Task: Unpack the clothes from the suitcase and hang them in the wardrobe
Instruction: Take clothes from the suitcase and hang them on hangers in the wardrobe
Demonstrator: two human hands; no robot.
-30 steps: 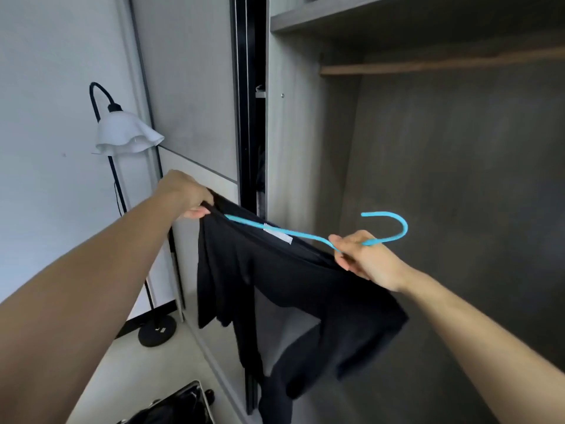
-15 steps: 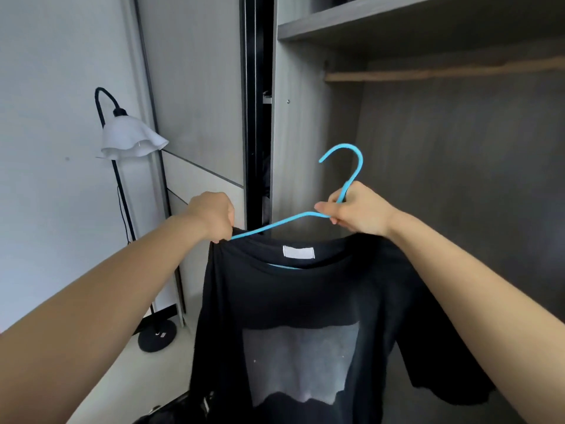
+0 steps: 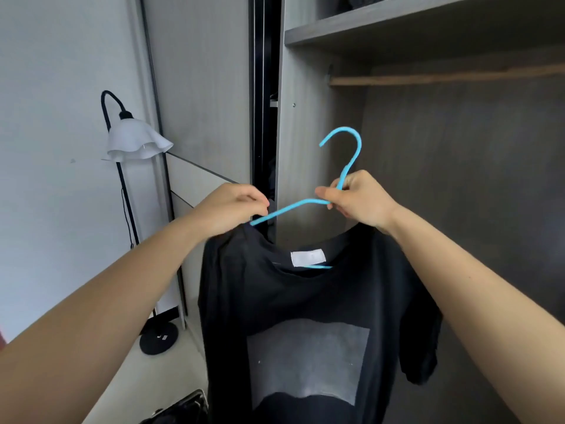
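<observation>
Black T-shirt (image 3: 305, 301) hangs lengthwise down the centre of the frame on a blue hanger (image 3: 351, 157), hook pointing up and opening left, right hand (image 3: 360, 200) pinching its neck, left hand (image 3: 235, 206) gripping the shirt's shoulder, below the wardrobe rail (image 3: 443, 78).

Black T-shirt (image 3: 305, 301) hanging upright on blue hanger (image 3: 345, 166)

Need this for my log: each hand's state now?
Left hand: pinching the black T-shirt at its shoulder.
Right hand: gripping the blue hanger below its hook.
</observation>
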